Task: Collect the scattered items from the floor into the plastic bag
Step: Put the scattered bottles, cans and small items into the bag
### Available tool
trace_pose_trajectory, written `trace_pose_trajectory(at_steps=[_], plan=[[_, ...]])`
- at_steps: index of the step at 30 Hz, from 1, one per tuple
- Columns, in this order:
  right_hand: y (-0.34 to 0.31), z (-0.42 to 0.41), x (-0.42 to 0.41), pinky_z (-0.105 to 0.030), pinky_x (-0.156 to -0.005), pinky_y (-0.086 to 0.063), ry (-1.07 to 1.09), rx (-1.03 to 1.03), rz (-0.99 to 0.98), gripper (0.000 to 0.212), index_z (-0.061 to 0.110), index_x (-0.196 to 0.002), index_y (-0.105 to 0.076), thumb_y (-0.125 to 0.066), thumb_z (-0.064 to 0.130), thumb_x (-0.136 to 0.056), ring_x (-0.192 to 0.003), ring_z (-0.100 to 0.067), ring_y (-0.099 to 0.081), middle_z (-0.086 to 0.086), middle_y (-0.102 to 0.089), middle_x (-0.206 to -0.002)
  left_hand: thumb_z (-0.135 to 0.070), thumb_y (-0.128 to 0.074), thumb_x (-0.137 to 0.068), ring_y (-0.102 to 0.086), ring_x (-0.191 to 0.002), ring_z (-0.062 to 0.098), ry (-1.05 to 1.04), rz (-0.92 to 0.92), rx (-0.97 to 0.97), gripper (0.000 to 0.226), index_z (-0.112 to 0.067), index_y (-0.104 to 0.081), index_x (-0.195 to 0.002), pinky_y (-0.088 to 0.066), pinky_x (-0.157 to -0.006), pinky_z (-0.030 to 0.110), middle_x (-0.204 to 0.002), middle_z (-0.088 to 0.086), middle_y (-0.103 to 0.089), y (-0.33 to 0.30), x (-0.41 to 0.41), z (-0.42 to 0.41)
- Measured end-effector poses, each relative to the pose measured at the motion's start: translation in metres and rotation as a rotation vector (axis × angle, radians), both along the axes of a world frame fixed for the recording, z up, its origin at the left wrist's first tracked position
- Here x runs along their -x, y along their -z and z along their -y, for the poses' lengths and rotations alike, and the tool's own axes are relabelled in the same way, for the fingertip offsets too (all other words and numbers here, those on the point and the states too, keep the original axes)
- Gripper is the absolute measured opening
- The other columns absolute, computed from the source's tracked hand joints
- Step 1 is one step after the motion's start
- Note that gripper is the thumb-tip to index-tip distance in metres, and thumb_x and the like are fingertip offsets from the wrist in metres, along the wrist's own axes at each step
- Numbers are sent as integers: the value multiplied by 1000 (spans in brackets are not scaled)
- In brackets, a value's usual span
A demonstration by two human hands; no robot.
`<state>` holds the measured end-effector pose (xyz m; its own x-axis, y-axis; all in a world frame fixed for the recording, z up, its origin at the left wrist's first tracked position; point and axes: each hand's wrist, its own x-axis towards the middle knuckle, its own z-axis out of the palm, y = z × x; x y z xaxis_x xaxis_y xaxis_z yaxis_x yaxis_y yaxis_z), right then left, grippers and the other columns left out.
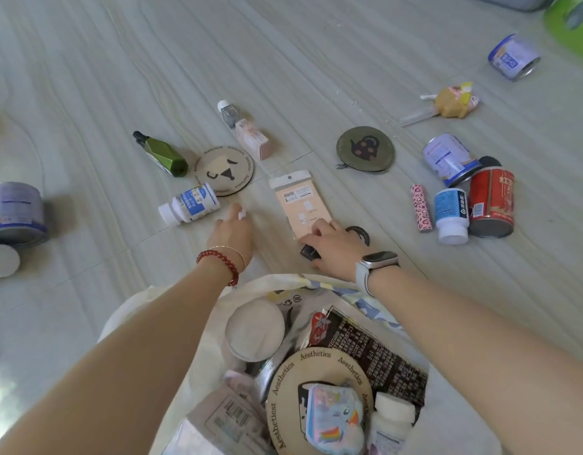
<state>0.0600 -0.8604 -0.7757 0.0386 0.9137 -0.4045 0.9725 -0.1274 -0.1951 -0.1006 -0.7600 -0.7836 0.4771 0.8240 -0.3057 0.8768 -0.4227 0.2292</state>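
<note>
**Both hands out past the bag's far rim**

Our white plastic bag (198, 349) gapes at the floor's (316, 60) near edge, already holding a coaster, packets and a bottle. Beyond its rim, our right hand (329, 247) pinches the peach card packet (300, 201). Our left hand (232, 234) hovers open-fingered beside the white pill bottle (189, 204).

Floor (86, 77): pale grey-green wood-grain tiles, thin seams running diagonally through frame centre. Few white specks (350, 101) on it, upper centre-right. Top right corner: blurred bright green object (572, 24), cut off by the edge; grey-blue object (510, 0) just left of it at the top edge, can't identify either. Mid-frame wrist wear: smartwatch (380, 259) with pale strap, red bead bracelet (219, 259), thin gold chain (232, 249).
</note>
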Motion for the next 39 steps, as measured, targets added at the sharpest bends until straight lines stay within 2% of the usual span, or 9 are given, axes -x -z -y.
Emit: trace_pose_trajectory(at_steps=[4,7,13,17,23,27,30,33,39], plan=[[2,10,-13,-41,-93,-41,204,41,-52,43,7,-127,-41,-51,11,-85,-117,-35,-40,-18,-37,-128,8,-51,-80,-46,-113,32,-309,294,148,43,-5,-47,-120,-41,-96,31,-141,16,-24,-15,-8,5],[-9,14,-20,-36,-89,-43,411,-70,-235,39,3,-119,-46,-54,16,-83,-109,-33,-47,-20,-46,-118,5,-48,-82,-47,-99,22,-416,440,226,51,-10,-38,-131,-41,-82,26,-139,15,-34,-51,-16,2],[-72,36,-19,-19,-76,-40,662,-500,-605,37,15,-123,-47,-55,15,-87,-90,-17,-57,2,-53,-101,-2,-48,-82,-57,-99,28,-166,712,103,42,-15,-52,-121,-45,-84,34,-122,11,-54,-124,-5,44],[-118,55,-12,-26,-74,-55,716,-707,-915,36,18,-120,-48,-54,9,-85,-81,-19,-63,1,-55,-103,3,-50,-79,-50,-90,14,15,692,-18,43,-14,-55,-119,-36,-73,8,-111,0,-43,-137,14,91],[-161,101,15,-25,-49,-51,499,-719,-1197,28,22,-105,-49,-49,14,-78,-54,-13,-59,-11,-57,-98,2,-52,-76,-51,-84,9,255,597,27,39,-9,-61,-112,-33,-77,-5,-109,5,-51,-116,57,136],[-147,134,30,-24,-53,-47,387,-568,-1077,28,31,-103,-49,-52,21,-78,-58,-14,-57,2,-59,-99,-19,-42,-76,-57,-94,12,382,513,116,39,-11,-64,-107,-45,-82,13,-109,7,-61,-94,78,161],[-129,149,32,-27,-71,-44,210,-420,-559,36,26,-117,-48,-54,24,-82,-83,-13,-58,8,-57,-110,-11,-51,-74,-68,-77,23,511,388,58,30,-13,-64,-102,-56,-62,28,-103,6,-66,-84,87,175],[-116,156,32,-33,-92,-42,-15,-158,-182,40,24,-127,-45,-52,30,-88,-116,-19,-49,2,-53,-128,-21,-47,-76,-68,-78,18,652,314,-112,26,-18,-65,-96,-51,-71,25,-92,1,-69,-78,91,175],[-115,138,40,-39,-98,-42,-77,-277,-254,39,17,-109,-66,-41,39,-88,-120,-21,-47,-2,-59,-125,-22,-46,-79,-61,-85,19,486,399,-306,23,-16,-65,-90,-46,-72,31,-92,3,-68,-92,85,144]])
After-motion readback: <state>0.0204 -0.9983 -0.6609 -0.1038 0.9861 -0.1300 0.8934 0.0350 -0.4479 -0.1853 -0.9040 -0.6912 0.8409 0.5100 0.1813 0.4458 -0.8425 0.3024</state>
